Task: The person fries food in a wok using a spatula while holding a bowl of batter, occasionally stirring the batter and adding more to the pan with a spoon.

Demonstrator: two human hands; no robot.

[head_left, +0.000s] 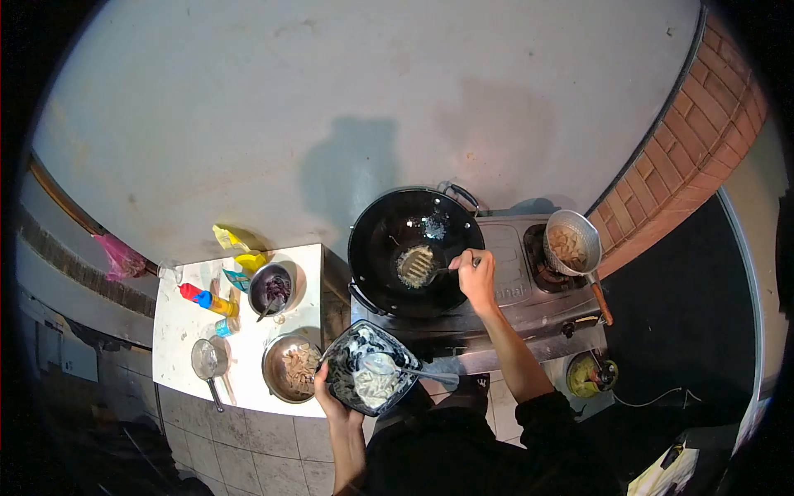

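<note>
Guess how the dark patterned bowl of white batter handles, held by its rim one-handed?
The dark patterned bowl is likely front-heavy: the left hand grips only its near rim. The white batter looks wet, so it probably sloshes if tilted. The metal spoon overhangs the rim and may slide out.

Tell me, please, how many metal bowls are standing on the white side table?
2. One metal bowl with dark contents stands at the table's back, by the bottles. The other bowl, holding pale strips, stands at the front edge, beside the left hand. None seems hidden.
</note>
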